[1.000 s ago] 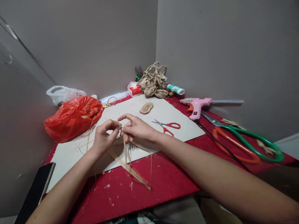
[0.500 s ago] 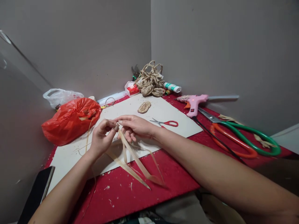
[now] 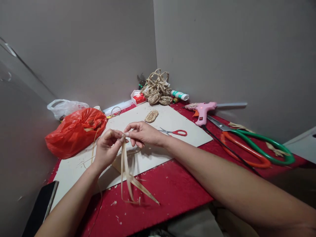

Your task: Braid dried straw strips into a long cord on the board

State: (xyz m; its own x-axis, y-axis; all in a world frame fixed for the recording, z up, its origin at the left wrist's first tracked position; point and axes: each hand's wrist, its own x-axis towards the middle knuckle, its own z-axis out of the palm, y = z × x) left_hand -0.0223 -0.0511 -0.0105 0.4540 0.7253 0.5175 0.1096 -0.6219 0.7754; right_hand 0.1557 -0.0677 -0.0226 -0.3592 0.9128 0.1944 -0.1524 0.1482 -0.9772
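Pale flat plant-fibre strips (image 3: 126, 164) hang down from between my two hands over the near edge of the white board. My left hand (image 3: 108, 144) pinches their upper ends between thumb and fingertips. Thumb and index of my right hand (image 3: 140, 133) close on the same spot, its other fingers curled loosely. The exact knot or fold at the fingertips is too small to make out. Beyond the right hand lies a small woven oval piece (image 3: 151, 116). Small red-handled scissors (image 3: 179, 132) rest on the board, partly behind my right wrist.
A red plastic bag (image 3: 76, 133) and a white bag (image 3: 66, 107) sit left. Braided cord pieces (image 3: 156, 87) are heaped at the back corner. A pink glue gun (image 3: 203, 112) and large shears (image 3: 261, 141) lie right. A dark phone-like slab (image 3: 40, 207) is near left.
My right hand has shifted slightly right and its fingers have drawn in. The hanging strips have swung left and now fall more steeply. The view has tilted a little.
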